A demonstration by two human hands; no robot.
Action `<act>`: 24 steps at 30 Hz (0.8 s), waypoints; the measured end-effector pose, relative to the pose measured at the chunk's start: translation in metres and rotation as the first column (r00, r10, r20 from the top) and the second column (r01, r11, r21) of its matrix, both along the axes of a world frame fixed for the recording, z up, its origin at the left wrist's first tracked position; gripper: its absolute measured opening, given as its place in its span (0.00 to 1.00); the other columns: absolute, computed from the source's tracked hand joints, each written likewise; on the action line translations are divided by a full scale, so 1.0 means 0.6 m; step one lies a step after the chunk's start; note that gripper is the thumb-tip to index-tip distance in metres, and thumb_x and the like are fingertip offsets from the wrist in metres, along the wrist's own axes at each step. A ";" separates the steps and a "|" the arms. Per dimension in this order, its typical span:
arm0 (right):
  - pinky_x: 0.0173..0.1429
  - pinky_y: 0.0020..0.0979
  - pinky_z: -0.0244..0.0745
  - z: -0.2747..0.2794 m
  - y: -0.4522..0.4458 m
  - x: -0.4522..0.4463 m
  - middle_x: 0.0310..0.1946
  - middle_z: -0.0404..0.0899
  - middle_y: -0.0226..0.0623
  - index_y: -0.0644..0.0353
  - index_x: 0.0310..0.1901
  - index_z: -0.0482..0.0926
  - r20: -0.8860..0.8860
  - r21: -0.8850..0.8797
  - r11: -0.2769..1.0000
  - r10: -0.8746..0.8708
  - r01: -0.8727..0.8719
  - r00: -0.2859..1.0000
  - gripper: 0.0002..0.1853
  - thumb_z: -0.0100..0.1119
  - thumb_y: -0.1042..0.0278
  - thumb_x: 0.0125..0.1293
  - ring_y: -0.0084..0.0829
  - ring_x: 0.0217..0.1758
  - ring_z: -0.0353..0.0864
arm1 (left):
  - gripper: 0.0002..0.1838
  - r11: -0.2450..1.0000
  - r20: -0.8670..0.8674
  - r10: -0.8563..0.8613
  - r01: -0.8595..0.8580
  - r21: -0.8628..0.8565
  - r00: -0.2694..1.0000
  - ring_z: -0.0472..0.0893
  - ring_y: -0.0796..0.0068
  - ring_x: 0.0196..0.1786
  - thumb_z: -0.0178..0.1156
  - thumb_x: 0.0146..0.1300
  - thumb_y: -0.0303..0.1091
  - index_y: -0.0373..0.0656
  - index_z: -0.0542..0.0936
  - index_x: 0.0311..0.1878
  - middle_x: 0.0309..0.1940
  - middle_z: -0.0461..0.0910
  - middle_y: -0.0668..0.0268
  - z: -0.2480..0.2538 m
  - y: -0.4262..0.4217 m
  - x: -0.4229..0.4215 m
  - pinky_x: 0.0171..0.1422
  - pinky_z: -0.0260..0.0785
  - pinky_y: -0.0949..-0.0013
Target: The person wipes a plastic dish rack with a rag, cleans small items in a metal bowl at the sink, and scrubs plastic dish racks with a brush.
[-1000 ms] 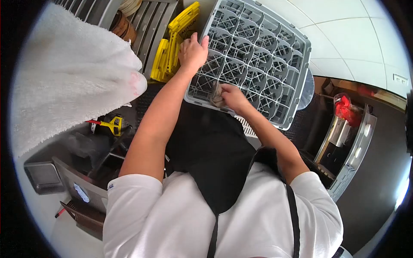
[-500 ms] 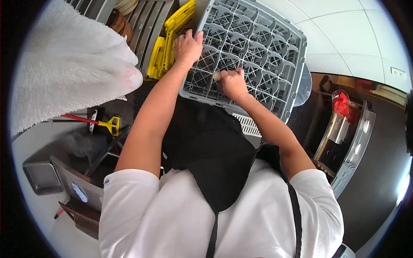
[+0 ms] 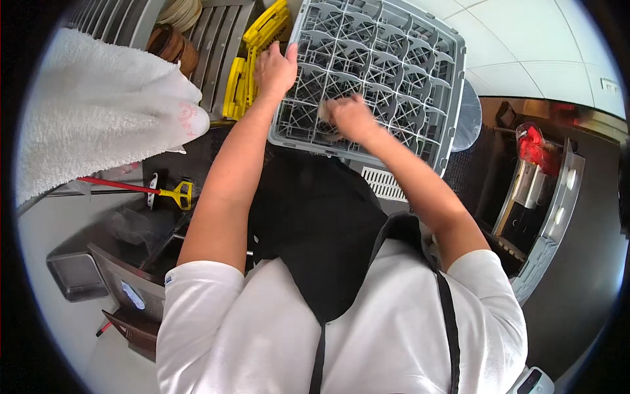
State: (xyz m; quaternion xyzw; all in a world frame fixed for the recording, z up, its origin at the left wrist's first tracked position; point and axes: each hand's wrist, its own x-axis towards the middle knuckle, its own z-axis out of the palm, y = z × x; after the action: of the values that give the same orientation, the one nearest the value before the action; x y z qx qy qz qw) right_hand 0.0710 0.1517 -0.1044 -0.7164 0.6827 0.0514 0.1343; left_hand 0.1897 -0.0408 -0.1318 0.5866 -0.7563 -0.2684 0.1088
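A grey plastic rack with a grid of square compartments stands tilted in front of me. My left hand is at its left edge, thumb and fingers apart, with the fingertips partly hidden behind the rim. Over the lower left compartments, my right hand is closed on a small beige cloth. Motion blurs this hand and the cloth, and the cloth's lower part is hard to make out.
Yellow caution signs stand left of the rack, beside a slatted metal shelf. A white towel hangs at the left. To the right, a red bag lies in an open drawer unit. Below is a white floor grate.
The rack and my left hand have shifted slightly left in view. My right hand has moved with the cloth from the rack's lower edge up over the compartments, then slightly left.
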 end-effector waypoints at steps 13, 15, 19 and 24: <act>0.46 0.51 0.79 0.093 -0.014 0.063 0.39 0.84 0.53 0.60 0.51 0.73 0.803 -0.041 0.868 -0.266 0.495 0.533 0.16 0.66 0.69 0.65 0.57 0.43 0.85 | 0.38 1.000 0.001 0.009 -0.009 0.013 1.000 0.69 0.43 0.70 0.46 0.72 0.65 0.45 0.68 0.73 0.67 0.73 0.47 0.004 0.000 0.002 0.71 0.61 0.39; 0.52 0.49 0.79 0.048 -0.018 0.113 0.40 0.84 0.53 0.64 0.43 0.78 0.733 -0.100 0.970 -0.080 0.223 0.675 0.12 0.62 0.63 0.66 0.54 0.47 0.84 | 0.38 1.000 -0.015 -0.003 0.003 0.008 1.000 0.70 0.43 0.69 0.46 0.72 0.66 0.45 0.69 0.73 0.66 0.73 0.47 0.002 -0.001 0.004 0.71 0.61 0.39; 0.53 0.45 0.77 -0.007 0.023 0.169 0.36 0.81 0.46 0.65 0.42 0.80 0.563 -0.268 0.961 0.099 0.068 0.820 0.13 0.61 0.62 0.66 0.50 0.45 0.82 | 0.38 1.000 0.020 -0.021 0.021 -0.020 1.000 0.70 0.42 0.69 0.45 0.72 0.66 0.46 0.69 0.72 0.67 0.73 0.47 -0.010 -0.012 0.003 0.71 0.62 0.41; 0.56 0.44 0.74 0.015 0.139 0.086 0.42 0.80 0.41 0.59 0.54 0.77 0.607 -0.221 0.961 0.003 0.164 0.795 0.16 0.58 0.68 0.66 0.47 0.50 0.79 | 0.36 0.999 0.037 -0.038 0.039 -0.033 0.999 0.72 0.42 0.68 0.44 0.73 0.64 0.46 0.70 0.72 0.65 0.75 0.46 -0.002 -0.009 0.004 0.71 0.63 0.42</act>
State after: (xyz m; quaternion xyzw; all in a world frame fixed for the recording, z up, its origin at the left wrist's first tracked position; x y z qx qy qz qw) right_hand 0.1226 0.2348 -0.0956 -0.6769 0.6353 -0.2750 0.2502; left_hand 0.1919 -0.0460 -0.1332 0.5747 -0.7738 -0.2470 0.0998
